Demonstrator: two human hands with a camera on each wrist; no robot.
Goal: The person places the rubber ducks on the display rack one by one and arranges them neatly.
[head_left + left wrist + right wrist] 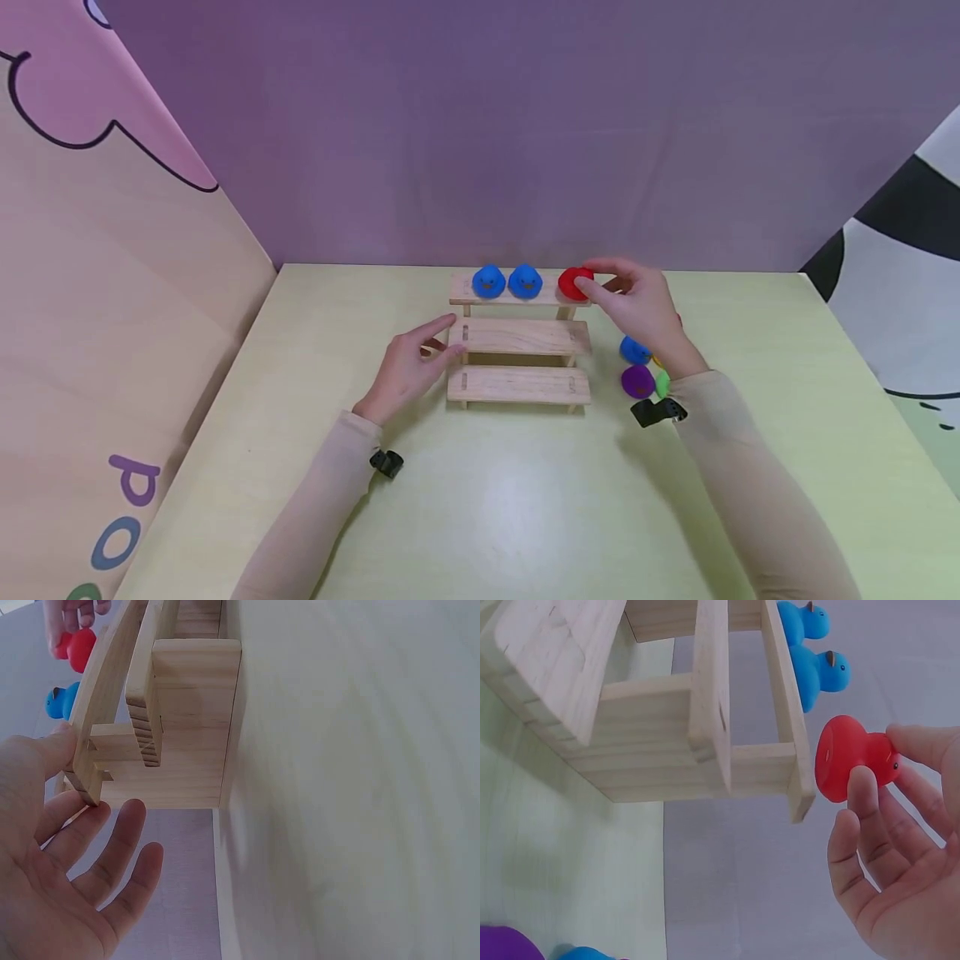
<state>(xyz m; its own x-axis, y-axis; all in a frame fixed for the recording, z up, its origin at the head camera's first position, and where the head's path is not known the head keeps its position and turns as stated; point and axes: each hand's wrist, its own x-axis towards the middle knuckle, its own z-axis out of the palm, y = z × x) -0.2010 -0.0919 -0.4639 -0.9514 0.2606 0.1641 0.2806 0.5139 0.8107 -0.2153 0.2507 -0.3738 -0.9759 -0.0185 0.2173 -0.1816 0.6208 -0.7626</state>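
A three-tier wooden stand [521, 336] stands on the table. Two blue rubber ducks [488, 282] sit side by side on its top board, toward the left. My right hand [636, 302] pinches a red rubber duck [847, 759] by its head between thumb and fingers. In the right wrist view, a narrow gap shows between the duck's base and the right end of the top board. With thumb above and index finger below, my left hand [408, 367] grips the left end of the middle board [91, 776]; its other fingers are spread.
Right of the stand, partly behind my right wrist, a small group of toys lies on the table [517, 508]: a blue one [634, 350], a purple one [637, 382], a green one [662, 384] and a bit of yellow. A purple backdrop [525, 133] rises behind the stand.
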